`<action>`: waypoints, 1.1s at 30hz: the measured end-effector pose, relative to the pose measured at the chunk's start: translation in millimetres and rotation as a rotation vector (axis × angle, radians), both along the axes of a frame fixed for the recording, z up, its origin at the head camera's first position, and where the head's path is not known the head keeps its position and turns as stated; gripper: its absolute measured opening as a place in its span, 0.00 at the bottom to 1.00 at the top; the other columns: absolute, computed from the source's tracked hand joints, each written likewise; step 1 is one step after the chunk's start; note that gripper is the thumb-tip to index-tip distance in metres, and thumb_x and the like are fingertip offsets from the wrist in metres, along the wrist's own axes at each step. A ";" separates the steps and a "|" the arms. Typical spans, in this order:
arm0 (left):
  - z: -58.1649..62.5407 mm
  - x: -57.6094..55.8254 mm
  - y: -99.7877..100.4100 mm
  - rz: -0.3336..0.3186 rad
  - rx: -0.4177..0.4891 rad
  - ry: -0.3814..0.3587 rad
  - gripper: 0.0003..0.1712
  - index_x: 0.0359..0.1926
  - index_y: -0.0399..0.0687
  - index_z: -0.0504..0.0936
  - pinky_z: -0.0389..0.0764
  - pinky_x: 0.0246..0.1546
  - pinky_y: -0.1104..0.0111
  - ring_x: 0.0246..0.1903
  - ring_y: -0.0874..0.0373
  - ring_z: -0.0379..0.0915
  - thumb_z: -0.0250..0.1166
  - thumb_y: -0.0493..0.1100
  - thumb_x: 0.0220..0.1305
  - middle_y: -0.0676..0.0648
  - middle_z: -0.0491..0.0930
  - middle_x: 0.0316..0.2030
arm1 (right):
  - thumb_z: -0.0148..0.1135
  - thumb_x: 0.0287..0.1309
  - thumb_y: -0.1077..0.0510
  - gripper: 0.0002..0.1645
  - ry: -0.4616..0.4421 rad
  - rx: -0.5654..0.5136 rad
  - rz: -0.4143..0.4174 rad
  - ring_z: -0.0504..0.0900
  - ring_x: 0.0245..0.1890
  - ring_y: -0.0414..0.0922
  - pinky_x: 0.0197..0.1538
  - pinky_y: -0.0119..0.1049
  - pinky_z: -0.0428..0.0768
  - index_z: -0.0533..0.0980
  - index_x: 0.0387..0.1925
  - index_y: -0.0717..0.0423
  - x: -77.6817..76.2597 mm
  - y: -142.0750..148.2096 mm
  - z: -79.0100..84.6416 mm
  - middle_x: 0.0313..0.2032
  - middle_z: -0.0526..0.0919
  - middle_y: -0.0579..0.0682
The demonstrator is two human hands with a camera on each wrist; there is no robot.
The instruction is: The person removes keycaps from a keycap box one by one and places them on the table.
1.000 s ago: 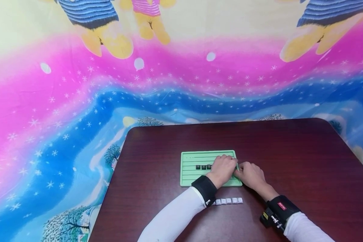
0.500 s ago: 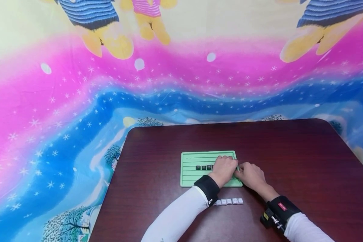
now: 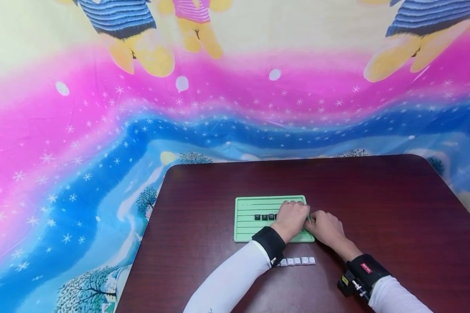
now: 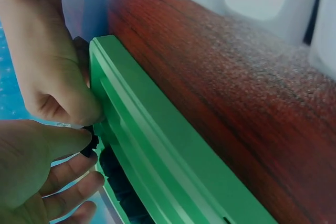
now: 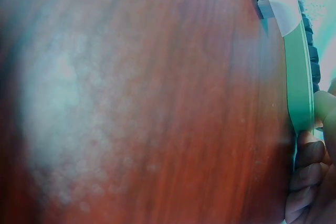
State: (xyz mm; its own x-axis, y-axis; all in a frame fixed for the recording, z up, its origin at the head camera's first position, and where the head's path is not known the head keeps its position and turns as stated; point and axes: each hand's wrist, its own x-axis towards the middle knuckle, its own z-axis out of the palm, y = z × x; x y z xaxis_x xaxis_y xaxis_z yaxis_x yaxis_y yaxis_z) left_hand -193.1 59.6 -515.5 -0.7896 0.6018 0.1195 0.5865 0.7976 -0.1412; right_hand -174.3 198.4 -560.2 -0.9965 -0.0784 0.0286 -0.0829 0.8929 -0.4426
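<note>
A light green ridged tray (image 3: 244, 231) lies on the table, with a row of black keycaps (image 3: 264, 217) along its middle. My left hand (image 3: 292, 219) reaches over the tray's right half and covers the end of that row. In the left wrist view, its thumb and index finger pinch a black keycap (image 4: 90, 144) just above the tray, beside the other keycaps. At the tray's right edge, my right hand (image 3: 328, 228) grips the rim between thumb and curled fingers (image 5: 307, 174).
A row of white keycaps (image 3: 297, 261) stands on the dark wooden table (image 3: 203, 204) in front of the tray, partly behind the left wrist strap (image 3: 268, 244). A cartoon-print cloth (image 3: 235, 87) hangs beyond the table's far edge.
Both hands stay almost in place; the left forearm has shifted slightly to the right. The tray and both keycap rows look unmoved.
</note>
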 end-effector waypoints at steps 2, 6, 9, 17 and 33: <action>1.8 0.2 0.4 0.002 0.002 -0.008 0.07 0.36 0.63 0.81 0.73 0.32 0.69 0.31 0.63 0.74 0.60 0.43 0.60 0.57 0.78 0.31 | 0.58 0.50 0.45 0.26 0.002 0.005 -0.002 0.57 0.10 0.41 0.16 0.35 0.56 0.59 0.07 0.47 -0.5 0.0 -0.5 0.08 0.57 0.41; 5.1 0.8 1.0 0.003 0.008 -0.017 0.08 0.37 0.64 0.81 0.73 0.33 0.69 0.33 0.63 0.75 0.60 0.43 0.58 0.58 0.79 0.33 | 0.59 0.50 0.43 0.26 0.001 0.015 -0.001 0.59 0.10 0.41 0.16 0.36 0.58 0.59 0.08 0.47 -0.7 0.2 -0.6 0.08 0.58 0.41; 7.6 1.4 0.5 0.000 0.024 -0.015 0.08 0.37 0.64 0.81 0.73 0.32 0.69 0.33 0.63 0.75 0.61 0.43 0.57 0.58 0.79 0.32 | 0.58 0.50 0.44 0.26 0.002 0.018 0.000 0.59 0.11 0.41 0.16 0.36 0.59 0.59 0.08 0.46 -0.3 0.1 -0.1 0.08 0.58 0.41; 15.4 3.8 -2.2 -0.009 0.077 -0.006 0.08 0.34 0.64 0.81 0.72 0.29 0.70 0.30 0.63 0.75 0.62 0.42 0.56 0.58 0.79 0.30 | 0.59 0.51 0.42 0.26 0.008 0.013 0.001 0.59 0.11 0.40 0.16 0.36 0.58 0.59 0.08 0.46 -0.4 0.2 1.5 0.09 0.57 0.40; 21.2 10.4 -9.9 -0.044 0.160 -0.001 0.11 0.35 0.63 0.83 0.66 0.23 0.72 0.27 0.64 0.74 0.59 0.40 0.58 0.60 0.78 0.28 | 0.58 0.52 0.37 0.30 0.006 0.010 0.004 0.58 0.10 0.40 0.16 0.35 0.57 0.59 0.08 0.46 1.3 0.3 1.6 0.08 0.57 0.40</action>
State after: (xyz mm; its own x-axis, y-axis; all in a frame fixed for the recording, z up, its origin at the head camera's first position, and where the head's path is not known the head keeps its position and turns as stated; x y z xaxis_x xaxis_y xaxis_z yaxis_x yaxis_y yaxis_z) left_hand -182.8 49.8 -494.4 -0.7632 0.6090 0.2158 0.6212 0.7835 -0.0144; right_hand -173.0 198.7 -558.6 -0.9960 -0.0824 0.0336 -0.0888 0.8968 -0.4334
